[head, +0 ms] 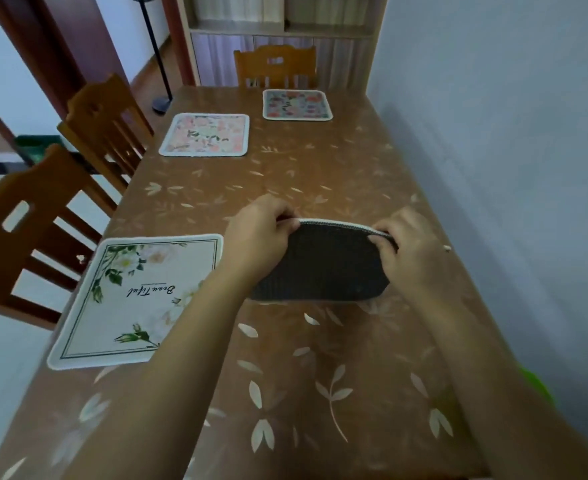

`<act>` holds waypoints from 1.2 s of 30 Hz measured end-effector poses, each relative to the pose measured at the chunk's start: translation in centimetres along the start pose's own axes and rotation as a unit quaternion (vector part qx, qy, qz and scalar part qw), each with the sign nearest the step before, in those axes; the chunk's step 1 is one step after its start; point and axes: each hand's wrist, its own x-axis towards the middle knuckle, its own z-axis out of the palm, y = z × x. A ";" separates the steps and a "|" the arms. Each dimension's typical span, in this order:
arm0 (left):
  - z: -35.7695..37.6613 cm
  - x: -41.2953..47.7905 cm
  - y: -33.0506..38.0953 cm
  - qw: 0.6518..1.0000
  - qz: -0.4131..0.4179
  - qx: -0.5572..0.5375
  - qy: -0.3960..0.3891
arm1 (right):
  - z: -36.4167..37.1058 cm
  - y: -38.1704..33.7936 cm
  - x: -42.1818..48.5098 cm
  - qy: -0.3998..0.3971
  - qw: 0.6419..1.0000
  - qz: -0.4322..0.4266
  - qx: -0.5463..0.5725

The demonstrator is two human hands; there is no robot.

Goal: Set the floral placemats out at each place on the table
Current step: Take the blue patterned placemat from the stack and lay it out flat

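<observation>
Pinching the last placemat (323,265) by its top edge, left hand (261,233) and right hand (406,244), I tilt it over the table (320,375) (dark backing towards me), presumably to lay it print-up.

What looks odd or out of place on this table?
The placemat held in both hands, left hand and right hand, shows its dark underside up, its far edge lifted off the table. The three other mats lie print-up. A tiny pale scrap sits near the right edge.
</observation>
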 end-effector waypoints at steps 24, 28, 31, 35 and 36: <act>13.2 -19.5 -5.7 0.987 -0.047 -0.005 -0.154 | 7.4 7.7 -20.0 -0.332 0.938 0.058 0.079; 14.3 -20.8 -6.8 0.981 -0.045 0.011 -0.188 | 8.4 8.0 -21.4 -0.349 0.932 0.065 0.067; 14.9 -21.4 -7.3 0.974 -0.042 0.048 -0.219 | 8.6 8.1 -21.9 -0.355 0.931 0.063 0.056; 15.4 -21.9 -7.6 0.971 -0.038 0.063 -0.228 | 8.6 8.1 -22.1 -0.353 0.932 0.069 0.053; 15.5 -21.9 -7.6 0.970 -0.037 0.069 -0.231 | 8.6 8.0 -22.1 -0.352 0.932 0.071 0.053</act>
